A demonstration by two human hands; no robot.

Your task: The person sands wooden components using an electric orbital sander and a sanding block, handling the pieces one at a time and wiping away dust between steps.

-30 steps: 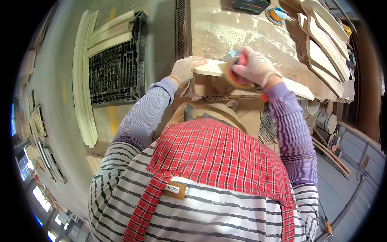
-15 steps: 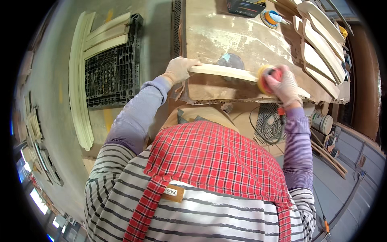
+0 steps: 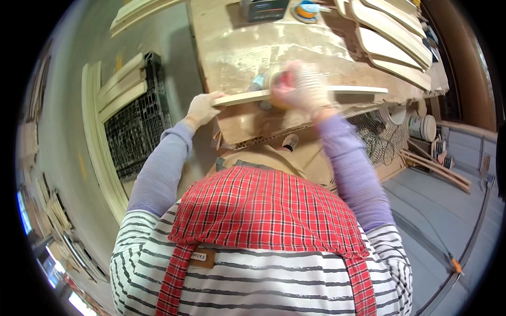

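A long, pale, slightly curved wooden strip (image 3: 358, 90) lies on edge across the front of the worktable. At its left end my gloved left hand (image 3: 202, 109) grips it between thumb and fingers. My gloved right hand (image 3: 304, 90) is wrapped round a red and yellow round sander (image 3: 283, 80), held against the strip near its middle. Motion smears the sander and the right hand, so the contact of its pad with the wood is not sharp. A greyish-blue round patch or disc (image 3: 258, 82) shows partly behind the strip; its kind is unclear.
The worktable (image 3: 226, 58) bears a dark box (image 3: 266, 9), a blue and orange roll-like item (image 3: 305, 10) and several curved wooden pieces (image 3: 392, 47) at right. A black pallet (image 3: 132, 134) with wooden lengths stands on the left floor. White buckets (image 3: 421, 128) and a cord lie right of the table.
My right hand has swept the sander leftward along the strip, from near its right end to about the middle. The left hand keeps its hold. The whole view has shifted.
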